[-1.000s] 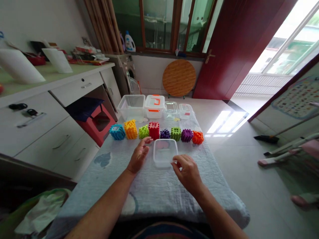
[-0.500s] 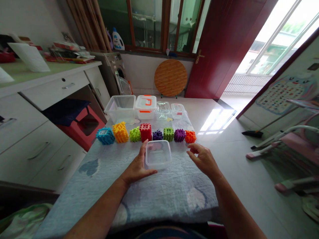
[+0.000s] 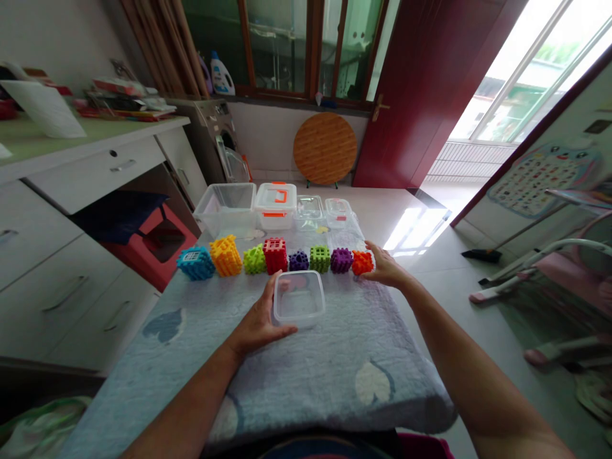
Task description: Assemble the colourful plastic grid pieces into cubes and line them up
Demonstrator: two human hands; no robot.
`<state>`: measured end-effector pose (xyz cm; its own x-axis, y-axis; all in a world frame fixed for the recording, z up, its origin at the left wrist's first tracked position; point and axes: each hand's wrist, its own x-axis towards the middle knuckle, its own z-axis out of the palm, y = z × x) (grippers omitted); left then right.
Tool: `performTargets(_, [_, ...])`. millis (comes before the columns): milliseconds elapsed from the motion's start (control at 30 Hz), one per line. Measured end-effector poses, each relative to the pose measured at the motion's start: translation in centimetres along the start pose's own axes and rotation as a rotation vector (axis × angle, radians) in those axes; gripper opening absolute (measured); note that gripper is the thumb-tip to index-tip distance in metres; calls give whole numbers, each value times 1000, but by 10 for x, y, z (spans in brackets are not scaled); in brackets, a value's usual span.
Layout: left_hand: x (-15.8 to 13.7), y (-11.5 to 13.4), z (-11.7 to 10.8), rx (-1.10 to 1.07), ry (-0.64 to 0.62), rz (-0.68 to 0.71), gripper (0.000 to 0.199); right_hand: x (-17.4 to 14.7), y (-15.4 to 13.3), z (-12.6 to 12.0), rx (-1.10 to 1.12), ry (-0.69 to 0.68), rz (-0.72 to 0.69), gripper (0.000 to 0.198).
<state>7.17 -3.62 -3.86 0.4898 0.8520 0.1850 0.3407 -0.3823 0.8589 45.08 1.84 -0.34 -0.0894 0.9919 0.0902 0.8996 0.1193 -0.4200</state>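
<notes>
My left hand (image 3: 261,322) is wrapped round the left side of a clear square plastic container (image 3: 300,299), thumb in front and fingers behind. The container is lidless and nothing shows inside it. At the right end of a row of blocks, my right hand (image 3: 386,266) closes on an orange block (image 3: 362,262), its thumb at the front and its fingers at the far side. Along the row stand a blue block (image 3: 196,263), a yellow block (image 3: 226,255), a lime block (image 3: 254,259), a red block (image 3: 275,256), a dark purple block (image 3: 299,261), a green block (image 3: 320,259) and a purple block (image 3: 341,260).
Behind the blocks stand a large open clear bin (image 3: 227,207), a lidded box with orange latches (image 3: 276,205) and two smaller clear containers (image 3: 310,211) (image 3: 338,211). A patterned cloth (image 3: 315,376) covers the table. A red stool (image 3: 162,239) stands to the left.
My right hand has moved forward to the orange block and closed round it. The left hand still holds the container. The view has shifted slightly.
</notes>
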Motion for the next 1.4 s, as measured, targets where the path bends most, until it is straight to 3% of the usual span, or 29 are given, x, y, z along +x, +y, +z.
performTargets(300, [1,-1,0,2,-2,-1,117,28,-9,-3,-92,-157,-41,102])
performTargets(567, [1,-1,-1,0,-9,3,116,30,-16,-2,-145,-222,-74,62])
performTargets(833, [1,0,-1,1,-10,-4,115,30,-20,0,-205,-252,-104,39])
performTargets(1133, [1,0,-1,10,-14,2,115,29,-23,-8,-202,-229,-84,51])
performTargets(1400, [0,0,-1,13,-15,4,116,29,-24,-10,-266,-199,-31,46])
